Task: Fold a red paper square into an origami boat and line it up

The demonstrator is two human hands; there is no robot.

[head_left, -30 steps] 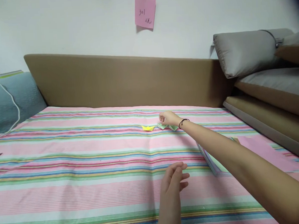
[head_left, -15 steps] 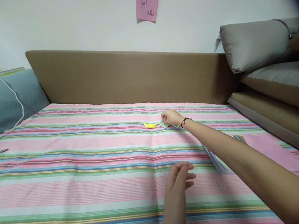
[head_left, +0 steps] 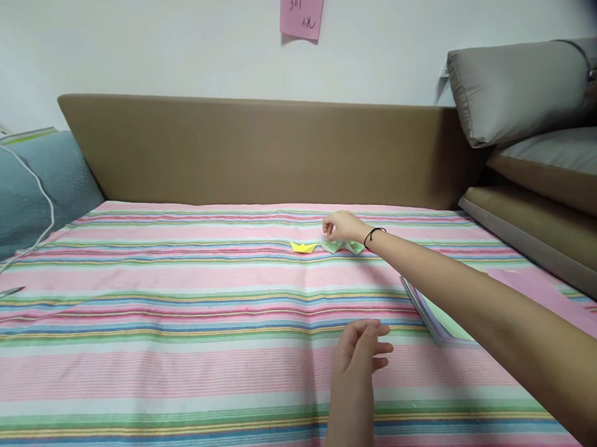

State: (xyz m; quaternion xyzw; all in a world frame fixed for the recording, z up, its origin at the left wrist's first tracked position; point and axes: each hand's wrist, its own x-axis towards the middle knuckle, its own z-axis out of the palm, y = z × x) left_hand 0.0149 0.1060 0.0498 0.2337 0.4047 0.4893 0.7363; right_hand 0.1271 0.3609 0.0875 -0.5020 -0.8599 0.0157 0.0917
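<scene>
My right hand (head_left: pixel 346 226) reaches far across the striped cloth, its fingers curled together just above two folded light-green paper pieces (head_left: pixel 332 246). No object shows in those fingers, and the hand partly covers the green folds. Just to their left lies a small yellow paper boat (head_left: pixel 303 247). Closer to me, my left hand (head_left: pixel 358 350) is raised over the cloth with its fingers apart and nothing in it.
A stack of coloured paper (head_left: pixel 444 322) and a pink sheet (head_left: pixel 547 300) lie under my right forearm. Scissors (head_left: pixel 4 293) and a white cable (head_left: pixel 51 210) are at the left. Grey-brown cushions (head_left: pixel 522 95) are piled on the right; a brown backboard (head_left: pixel 275 151) closes off the far side.
My right hand has risen slightly off the green paper pieces, which show more now. My left hand keeps its pose. The whole view has shifted a little.
</scene>
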